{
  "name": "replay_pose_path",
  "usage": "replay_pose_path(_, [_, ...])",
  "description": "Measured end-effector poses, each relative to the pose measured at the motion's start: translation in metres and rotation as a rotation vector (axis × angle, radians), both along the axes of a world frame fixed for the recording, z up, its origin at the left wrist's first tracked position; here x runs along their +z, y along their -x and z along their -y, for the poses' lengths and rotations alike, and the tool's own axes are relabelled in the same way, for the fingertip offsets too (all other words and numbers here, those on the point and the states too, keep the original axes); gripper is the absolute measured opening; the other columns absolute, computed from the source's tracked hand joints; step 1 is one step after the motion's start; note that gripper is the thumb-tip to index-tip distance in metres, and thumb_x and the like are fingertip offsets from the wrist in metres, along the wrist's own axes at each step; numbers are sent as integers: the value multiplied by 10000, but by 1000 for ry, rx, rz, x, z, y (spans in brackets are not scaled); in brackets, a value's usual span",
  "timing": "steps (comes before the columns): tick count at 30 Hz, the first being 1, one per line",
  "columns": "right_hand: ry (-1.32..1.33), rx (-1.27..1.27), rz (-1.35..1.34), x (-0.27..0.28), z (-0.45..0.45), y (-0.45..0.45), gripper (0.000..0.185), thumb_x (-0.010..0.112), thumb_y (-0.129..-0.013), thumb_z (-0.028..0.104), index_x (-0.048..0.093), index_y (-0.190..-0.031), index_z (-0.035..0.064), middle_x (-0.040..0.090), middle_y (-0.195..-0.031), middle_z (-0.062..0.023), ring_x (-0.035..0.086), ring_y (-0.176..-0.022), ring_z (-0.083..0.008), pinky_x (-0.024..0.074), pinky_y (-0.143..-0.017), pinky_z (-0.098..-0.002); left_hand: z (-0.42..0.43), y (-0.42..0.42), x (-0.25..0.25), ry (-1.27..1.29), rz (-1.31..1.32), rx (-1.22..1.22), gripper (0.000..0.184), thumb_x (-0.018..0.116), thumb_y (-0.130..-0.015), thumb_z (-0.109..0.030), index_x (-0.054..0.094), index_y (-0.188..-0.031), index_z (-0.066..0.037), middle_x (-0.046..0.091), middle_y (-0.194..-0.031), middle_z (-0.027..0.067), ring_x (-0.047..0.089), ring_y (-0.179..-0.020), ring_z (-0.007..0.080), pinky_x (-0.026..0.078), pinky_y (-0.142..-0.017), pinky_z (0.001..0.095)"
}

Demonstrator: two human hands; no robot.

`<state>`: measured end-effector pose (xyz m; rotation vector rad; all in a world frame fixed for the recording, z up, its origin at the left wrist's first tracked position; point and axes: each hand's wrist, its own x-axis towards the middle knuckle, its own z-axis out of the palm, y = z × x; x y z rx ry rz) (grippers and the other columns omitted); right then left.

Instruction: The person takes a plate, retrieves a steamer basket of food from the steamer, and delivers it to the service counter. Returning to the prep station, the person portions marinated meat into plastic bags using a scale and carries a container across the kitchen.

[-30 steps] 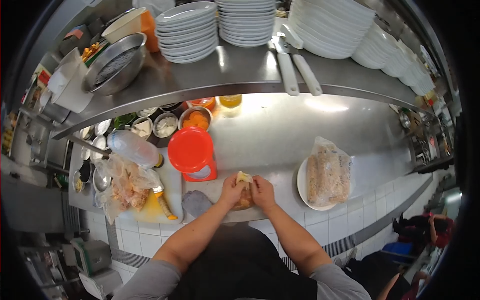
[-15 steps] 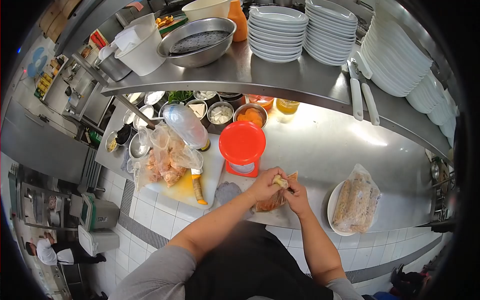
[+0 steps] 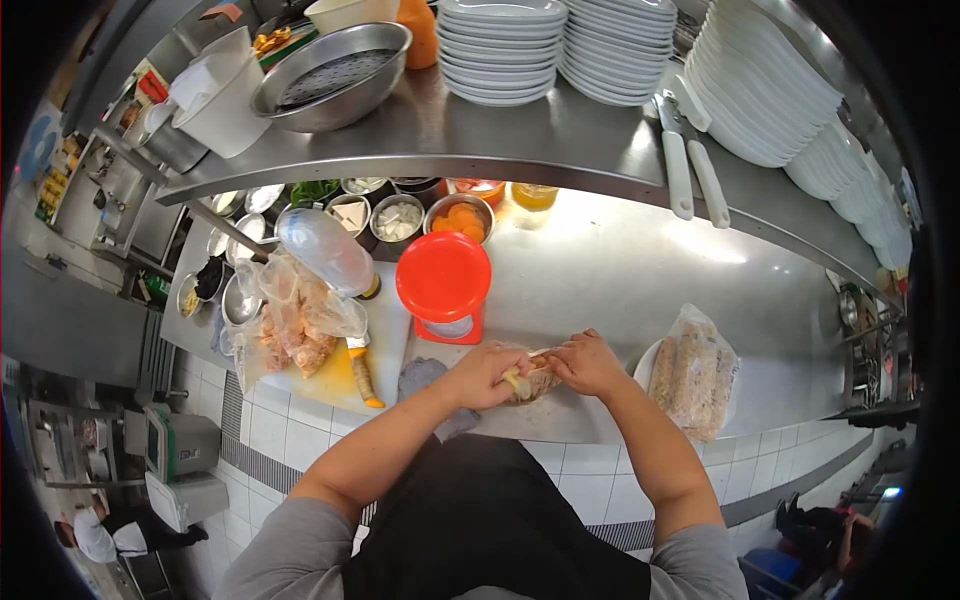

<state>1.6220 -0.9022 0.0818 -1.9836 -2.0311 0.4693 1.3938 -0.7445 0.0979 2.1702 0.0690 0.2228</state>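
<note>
A small clear plastic bag (image 3: 535,386) with brownish food in it lies at the counter's front edge. My left hand (image 3: 488,376) is closed on the bag's left upper part, and a pale yellowish bit shows at its fingers. My right hand (image 3: 588,363) pinches the bag's top at the right. A thin pale strip of plastic stretches between the two hands. Just behind them stands a red kitchen scale (image 3: 444,278) with a round red pan. A grey cloth (image 3: 427,380) lies left of my left hand.
Left, a cutting board (image 3: 392,335) carries a bag of raw meat (image 3: 305,335) and a yellow-handled knife (image 3: 362,372). Ingredient bowls (image 3: 398,222) line the back. At right, a filled bag (image 3: 694,375) rests on a white plate (image 3: 646,364). A steel shelf (image 3: 480,140) with stacked plates overhangs the counter.
My hands have moved apart, the right one outward, and the bag's top is now stretched between them. The bag sits lower between my hands. The whole view has shifted slightly.
</note>
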Motion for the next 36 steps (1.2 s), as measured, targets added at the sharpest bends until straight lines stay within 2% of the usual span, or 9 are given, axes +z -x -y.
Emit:
replay_pose_path(3, [79,-52,144,-7,9,-10,284,553,-997,362,788,-1049,211,745,-886,-55,668,-900,-283,469,-901,-461,7,19,5,-183,-90,-70,274,630,-747,-97,616,-1017,-137,683,-909,107,663,-951,354,453,-998,503])
replay_pose_path(6, [-41,-140,158,-16,19,-21,262,594,-992,351,768,-960,157,738,-858,-54,669,-869,-277,469,-862,-462,21,30,-1,-267,-76,-76,299,647,-754,-93,619,-1048,-145,681,-910,93,672,-964,316,422,-1054,524])
replay_pose_path(12, [-48,-324,162,-14,32,-4,243,682,-904,348,763,-981,132,734,-859,-65,685,-911,-298,495,-875,-454,21,32,-24,-322,-135,-14,443,662,-775,-94,635,-1215,-123,665,-1297,161,616,-1253,317,367,-1155,554])
replay_pose_path(15, [160,-390,217,5,21,16,272,708,-862,299,759,-1074,136,747,-1018,-99,682,-994,-318,506,-917,-476,23,27,-11,-239,11,30,509,665,-799,-83,611,-1304,-117,643,-1391,139,610,-1283,343,364,-1178,534])
replay_pose_path(21, [111,-270,121,-4,2,54,494,697,-850,187,658,-1336,107,661,-1346,-174,602,-1276,-364,483,-1066,-499,-31,67,66,-244,266,405,429,702,-834,-57,663,-1257,-110,664,-1371,124,621,-1272,343,478,-1096,459])
replay_pose_path(23, [103,-301,127,-23,6,63,450,718,-857,219,676,-1290,99,659,-1340,-200,575,-1324,-348,451,-1100,-520,-81,95,104,-327,346,718,413,685,-835,16,680,-1227,-112,672,-1344,138,655,-1214,348,530,-1034,453])
replay_pose_path(26, [142,-376,-10,-16,0,67,449,723,-863,219,673,-1291,89,630,-1381,-226,543,-1369,-354,427,-1129,-519,-168,139,158,-755,346,927,444,693,-863,5,668,-1296,-91,674,-1322,162,642,-1222,391,523,-1033,475])
replay_pose_path(32, [231,-480,33,-28,0,81,605,730,-848,206,591,-1427,101,498,-1533,-289,483,-1422,-434,396,-1186,-490,-226,161,164,-510,30,685,408,731,-941,-155,668,-1337,-82,689,-1259,188,657,-1156,416,536,-997,463])
replay_pose_path(36, [103,-608,145,-51,1,91,483,700,-847,165,670,-1328,129,541,-1480,-284,535,-1358,-447,438,-1140,-489,-226,156,153,-523,199,780,279,742,-931,-168,726,-1192,-72,720,-1118,158,689,-1022,387,558,-880,455])
